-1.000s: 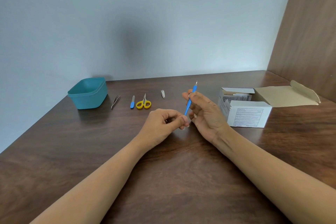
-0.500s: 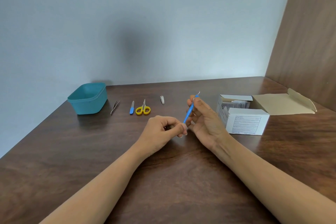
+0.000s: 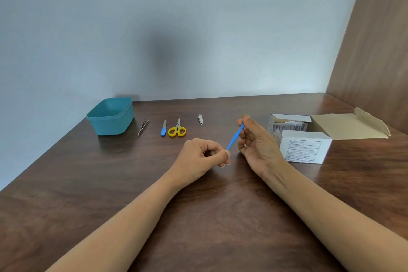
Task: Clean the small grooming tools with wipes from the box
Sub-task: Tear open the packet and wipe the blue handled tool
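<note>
Both hands are working just left of the box [image 3: 304, 150], above the table [image 3: 198, 216]. The blue stick [image 3: 235, 137] is hanging in the air between them, slanting up toward the box.

- Right hand [image 3: 256, 143]: fingers are curling round the stick's upper end, and the tip is hidden behind them.
- Left hand [image 3: 203, 157]: thumb and forefinger are pinching the lower end. I cannot tell whether a wipe is folded inside this pinch; no wipe is showing.

Step in hand, as I am judging it: wiping the stick. To do it well I am planning to steady one end with the right hand and draw the left pinch along the shaft while turning the stick, so every side is getting covered. If the pinch is holding nothing, a wipe must come first. The box is standing open with its flap lying away from the hands, and packets are showing inside, within easy reach of the right hand.

Farther left of the box, in a row, are lying a nail clipper [image 3: 200, 119], yellow scissors [image 3: 177, 130], a small file [image 3: 163, 130] and tweezers [image 3: 143, 127]. A teal tub [image 3: 110, 117] is sitting farthest from the box. Nothing is blocking the path between hands and box. The row is lying well apart from the hands.
</note>
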Demonstrator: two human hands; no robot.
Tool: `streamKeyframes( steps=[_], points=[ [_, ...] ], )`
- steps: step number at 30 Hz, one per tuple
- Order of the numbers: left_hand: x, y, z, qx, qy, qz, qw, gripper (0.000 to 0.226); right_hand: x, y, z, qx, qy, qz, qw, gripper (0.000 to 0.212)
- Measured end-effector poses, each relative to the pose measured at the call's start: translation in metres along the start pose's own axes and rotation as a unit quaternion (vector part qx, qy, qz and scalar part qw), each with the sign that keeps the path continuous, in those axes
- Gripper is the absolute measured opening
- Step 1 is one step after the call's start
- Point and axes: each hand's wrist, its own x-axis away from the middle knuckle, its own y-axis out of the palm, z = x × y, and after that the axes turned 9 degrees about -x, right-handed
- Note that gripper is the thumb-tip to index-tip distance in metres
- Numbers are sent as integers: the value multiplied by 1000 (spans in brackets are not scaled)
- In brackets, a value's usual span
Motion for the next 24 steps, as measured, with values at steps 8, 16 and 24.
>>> streamKeyframes(
  steps=[8,16,24],
  points=[
    [1,0,1,14,2,-4,1000,19,4,1,-1,7,-6,-15,1000,13],
    [2,-3,5,25,0,-17,1000,20,2,0,-1,-4,-3,-2,1000,5],
    [11,-10,13,38,15,-14,999,21,3,0,-3,-57,37,-6,998,13]
  ],
)
